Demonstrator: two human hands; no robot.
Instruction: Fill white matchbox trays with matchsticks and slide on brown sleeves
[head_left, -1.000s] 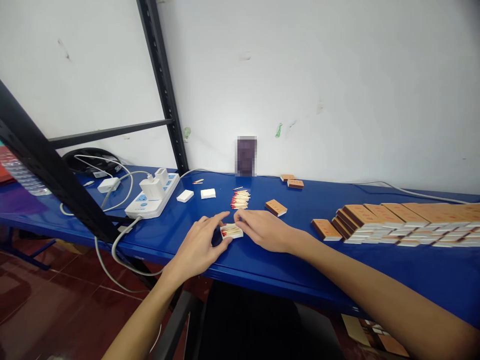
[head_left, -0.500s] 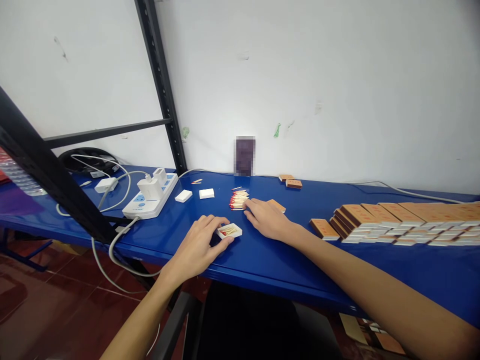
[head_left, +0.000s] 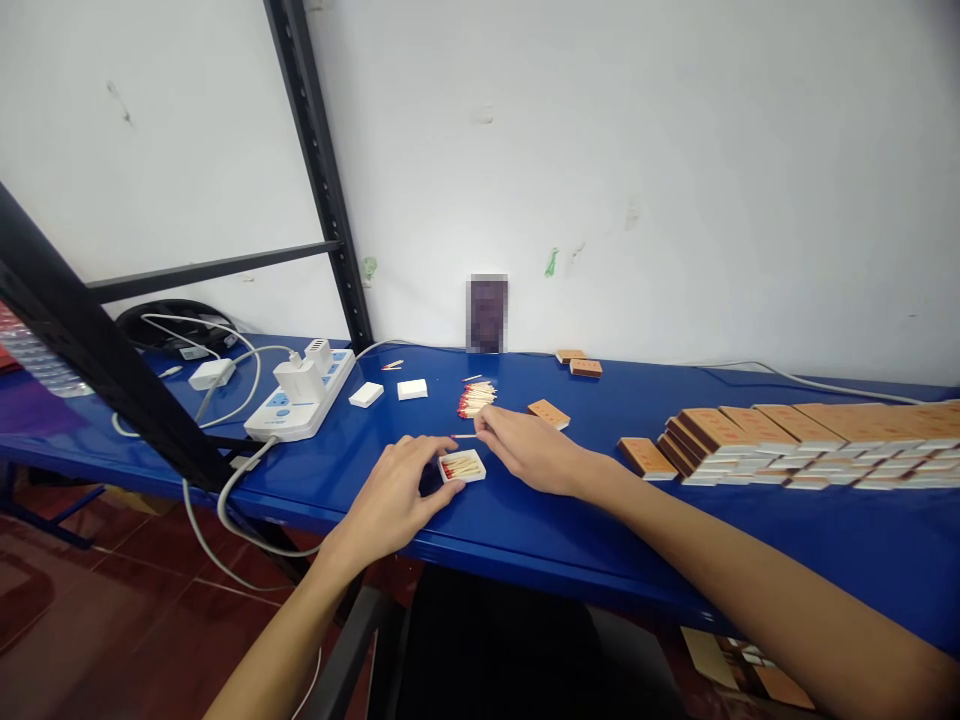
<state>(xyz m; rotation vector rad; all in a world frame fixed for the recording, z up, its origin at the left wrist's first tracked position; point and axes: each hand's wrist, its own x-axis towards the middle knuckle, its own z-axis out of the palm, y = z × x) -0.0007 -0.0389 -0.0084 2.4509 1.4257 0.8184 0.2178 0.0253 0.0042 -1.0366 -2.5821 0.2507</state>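
A small white matchbox tray (head_left: 463,466) with red-tipped matches in it lies on the blue table (head_left: 525,530). My left hand (head_left: 401,490) curls around its left side, thumb and fingers touching it. My right hand (head_left: 525,450) hovers just right of the tray and pinches a single match (head_left: 466,436) that points left above it. Behind the tray lies a loose pile of matches (head_left: 476,398). One brown matchbox sleeve (head_left: 548,413) rests right of the pile.
A white power strip (head_left: 300,395) with plugs and cables sits at the left beside a black rack post (head_left: 322,180). Two small white trays (head_left: 390,391) lie near it. Rows of filled matchboxes (head_left: 810,440) cover the right side. Two sleeves (head_left: 581,362) rest by the wall.
My right hand reached back to the match pile, then returned toward the tray with one match pinched. My left hand stayed on the tray.
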